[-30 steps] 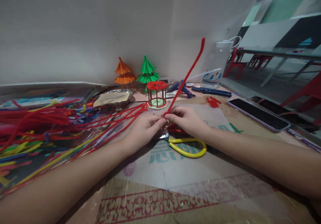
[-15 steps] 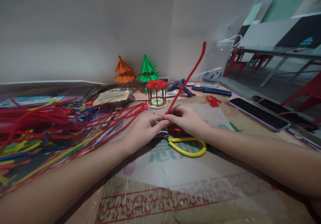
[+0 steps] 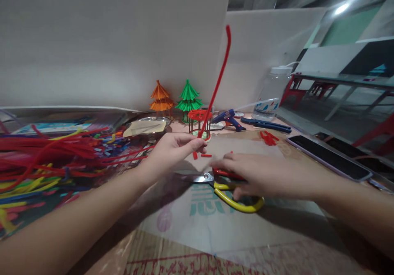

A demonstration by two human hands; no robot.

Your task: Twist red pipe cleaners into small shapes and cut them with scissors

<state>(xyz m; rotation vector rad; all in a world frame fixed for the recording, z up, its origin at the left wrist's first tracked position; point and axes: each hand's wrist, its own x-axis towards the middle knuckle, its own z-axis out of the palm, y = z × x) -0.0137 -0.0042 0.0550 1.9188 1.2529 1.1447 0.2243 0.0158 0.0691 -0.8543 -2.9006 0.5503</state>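
Observation:
My left hand [image 3: 174, 150] pinches the lower end of a long red pipe cleaner [image 3: 218, 80], which stands nearly upright with a bent tip. My right hand [image 3: 258, 176], blurred by motion, hovers palm down over scissors with yellow and red handles [image 3: 237, 191] lying on the cardboard; its fingers look stretched out. One short red piece [image 3: 206, 155] lies near my left fingertips. Behind the pipe cleaner stands a small red-roofed pavilion model [image 3: 199, 121].
A big pile of coloured pipe cleaners [image 3: 46, 160] fills the left side. At the back stand orange [image 3: 160, 96] and green [image 3: 188, 96] paper trees, a blue glue gun [image 3: 227, 118], a plastic jar [image 3: 271, 94], and red offcuts [image 3: 268, 137]. A phone [image 3: 329, 156] lies at right.
My right hand let go of the pipe cleaner and dropped over the scissors. My left hand lifted the pipe cleaner more upright. The view tilted upward.

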